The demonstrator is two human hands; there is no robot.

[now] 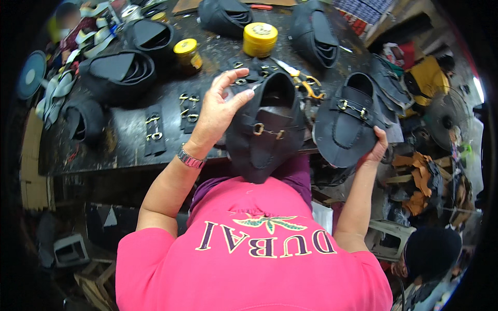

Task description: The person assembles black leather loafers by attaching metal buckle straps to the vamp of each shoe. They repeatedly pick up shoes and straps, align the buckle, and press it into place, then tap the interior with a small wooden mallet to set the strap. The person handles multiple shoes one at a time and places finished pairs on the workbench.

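Note:
A black leather shoe upper [267, 158] with a gold-coloured buckle overhangs the table's near edge, its toe against my shirt. My left hand [223, 106] is beside its opening, thumb and fingers apart, with nothing visible between them. To the right, my right hand [377, 146] grips the edge of another black upper [345, 127], which has a metal bit across its strap. Its fingers are partly hidden beneath the leather. Black straps with metal bits [154, 129] lie left of my left hand. Yellow-handled scissors [306, 85] rest behind the two uppers.
Rolled black leather bundles [116, 72] and yellow-lidded jars [259, 40] stand across the dark table [119, 163]. More black pieces [386, 85] are stacked at the right. A standing fan [447, 118] and another person's head [433, 254] are off to the right; a blurred person is far left.

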